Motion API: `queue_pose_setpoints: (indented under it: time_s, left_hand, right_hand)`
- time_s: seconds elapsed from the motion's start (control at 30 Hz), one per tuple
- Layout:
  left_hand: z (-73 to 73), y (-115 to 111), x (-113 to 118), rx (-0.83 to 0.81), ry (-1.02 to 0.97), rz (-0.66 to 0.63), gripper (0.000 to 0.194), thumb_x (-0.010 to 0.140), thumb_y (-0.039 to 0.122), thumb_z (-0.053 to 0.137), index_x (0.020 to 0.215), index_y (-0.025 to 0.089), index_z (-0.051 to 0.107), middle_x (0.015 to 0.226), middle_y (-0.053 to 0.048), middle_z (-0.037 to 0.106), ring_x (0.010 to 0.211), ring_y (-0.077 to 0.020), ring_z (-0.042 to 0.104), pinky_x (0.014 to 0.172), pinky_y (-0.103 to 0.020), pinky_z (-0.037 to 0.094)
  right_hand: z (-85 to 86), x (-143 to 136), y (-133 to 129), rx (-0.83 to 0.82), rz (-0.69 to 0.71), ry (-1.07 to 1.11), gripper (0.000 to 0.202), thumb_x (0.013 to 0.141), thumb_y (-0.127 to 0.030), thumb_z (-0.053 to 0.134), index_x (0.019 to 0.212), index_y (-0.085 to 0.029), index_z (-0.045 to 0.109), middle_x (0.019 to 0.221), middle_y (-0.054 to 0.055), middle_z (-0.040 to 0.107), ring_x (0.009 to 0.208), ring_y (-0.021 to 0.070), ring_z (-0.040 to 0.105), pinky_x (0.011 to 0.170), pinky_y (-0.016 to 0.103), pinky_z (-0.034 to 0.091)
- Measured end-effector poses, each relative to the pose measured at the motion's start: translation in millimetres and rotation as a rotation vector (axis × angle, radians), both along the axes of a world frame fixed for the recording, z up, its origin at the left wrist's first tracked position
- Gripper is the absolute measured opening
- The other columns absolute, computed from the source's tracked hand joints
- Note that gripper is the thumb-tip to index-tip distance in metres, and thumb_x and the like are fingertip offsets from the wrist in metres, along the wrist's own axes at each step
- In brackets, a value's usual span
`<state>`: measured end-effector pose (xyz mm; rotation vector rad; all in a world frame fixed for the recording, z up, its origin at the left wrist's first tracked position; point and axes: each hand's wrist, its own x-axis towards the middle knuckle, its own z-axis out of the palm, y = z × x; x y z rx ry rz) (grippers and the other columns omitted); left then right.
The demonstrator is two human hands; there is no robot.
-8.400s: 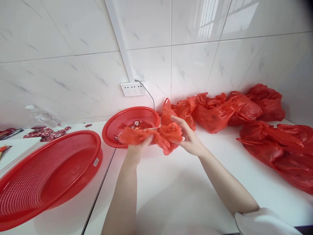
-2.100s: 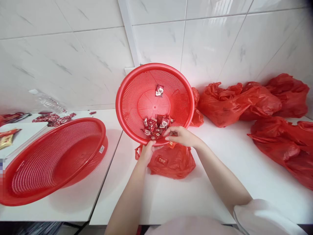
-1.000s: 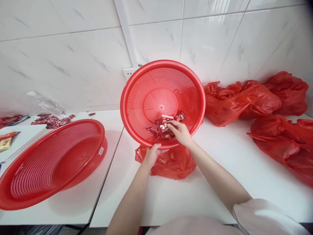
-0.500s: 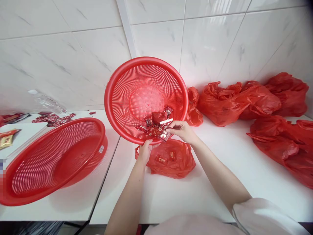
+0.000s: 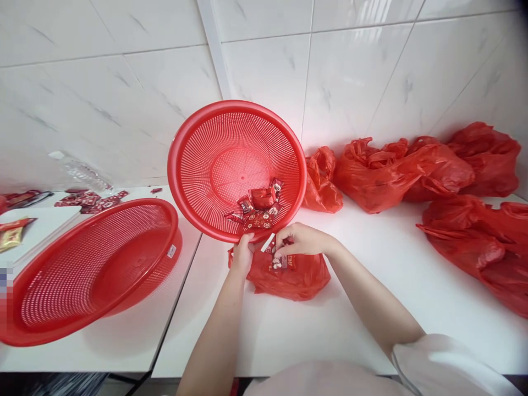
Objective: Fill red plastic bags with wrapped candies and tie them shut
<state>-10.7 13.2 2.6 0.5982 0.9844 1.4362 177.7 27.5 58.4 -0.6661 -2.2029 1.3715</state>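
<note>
My left hand grips the near rim of a red plastic basket, which is tilted so its inside faces me. Several small wrapped packets lie against its lower wall. With closed fingers, my right hand pinches a red wrapped packet that has a white strip beside it. That hand is above a red plastic bag lying on the white table below the basket. The bag's contents are partly hidden by my right hand.
A second red basket leans at the left. Full red plastic bags stand along the tiled wall, and another red bag lies at the right. Behind the left basket are a clear bottle and red packets.
My right hand has moved down and toward me, out of the basket to above the bag, carrying the packet. The basket has shifted slightly left.
</note>
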Motion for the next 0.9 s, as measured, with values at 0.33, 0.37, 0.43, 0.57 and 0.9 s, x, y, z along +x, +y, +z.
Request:
queue_pose_setpoints:
  time_s: [0.33, 0.37, 0.43, 0.57, 0.9]
  left_hand:
    - [0.3, -1.8, 1.2, 0.038, 0.054, -0.068, 0.026, 0.064, 0.030, 0.063, 0.088, 0.020, 0.067, 0.086, -0.003, 0.073, 0.100, -0.0289, 0.066, 0.086, -0.041, 0.051]
    - [-0.4, -1.5, 0.8, 0.046, 0.058, -0.078, 0.025, 0.064, 0.030, 0.063, 0.087, 0.021, 0.067, 0.085, -0.003, 0.073, 0.100, -0.0290, 0.066, 0.086, -0.041, 0.051]
    - [-1.9, -1.2, 0.3, 0.066, 0.067, -0.093, 0.022, 0.063, 0.028, 0.065, 0.084, 0.023, 0.067, 0.084, -0.002, 0.073, 0.100, -0.0289, 0.066, 0.086, -0.042, 0.051]
    - [-5.6, -3.7, 0.9, 0.031, 0.073, -0.113, 0.017, 0.060, 0.028, 0.066, 0.077, 0.023, 0.067, 0.080, -0.001, 0.073, 0.097, -0.0294, 0.066, 0.085, -0.045, 0.052]
    - [-18.9, -9.8, 9.8, -0.062, 0.133, -0.248, 0.019, 0.059, 0.027, 0.067, 0.076, 0.018, 0.068, 0.076, -0.004, 0.072, 0.081, -0.0299, 0.069, 0.073, -0.045, 0.056]
  right_hand:
    - [1.4, -0.4, -0.5, 0.135, -0.071, -0.096, 0.038, 0.091, -0.041, 0.054, 0.068, -0.015, 0.068, 0.065, 0.002, 0.068, 0.059, 0.0129, 0.060, 0.063, 0.025, 0.048]
    - [1.9, -1.1, 0.1, 0.181, -0.113, -0.072, 0.035, 0.092, -0.039, 0.053, 0.072, -0.015, 0.069, 0.070, 0.003, 0.069, 0.063, 0.0137, 0.061, 0.067, 0.026, 0.049]
    - [1.3, -2.8, 2.2, 0.298, -0.251, -0.025, 0.027, 0.093, -0.035, 0.052, 0.082, -0.017, 0.069, 0.085, 0.005, 0.071, 0.079, 0.0165, 0.064, 0.077, 0.029, 0.050]
    - [-9.3, -5.4, 9.3, 0.594, -0.681, -0.124, 0.025, 0.089, -0.022, 0.054, 0.112, -0.018, 0.062, 0.135, 0.014, 0.054, 0.126, 0.0263, 0.048, 0.107, 0.046, 0.036]
    - [-23.8, 6.5, 21.2, 0.659, -0.864, -0.582, 0.050, 0.082, -0.012, 0.058, 0.132, -0.013, 0.050, 0.113, 0.017, 0.063, 0.108, 0.0309, 0.056, 0.100, 0.050, 0.039]
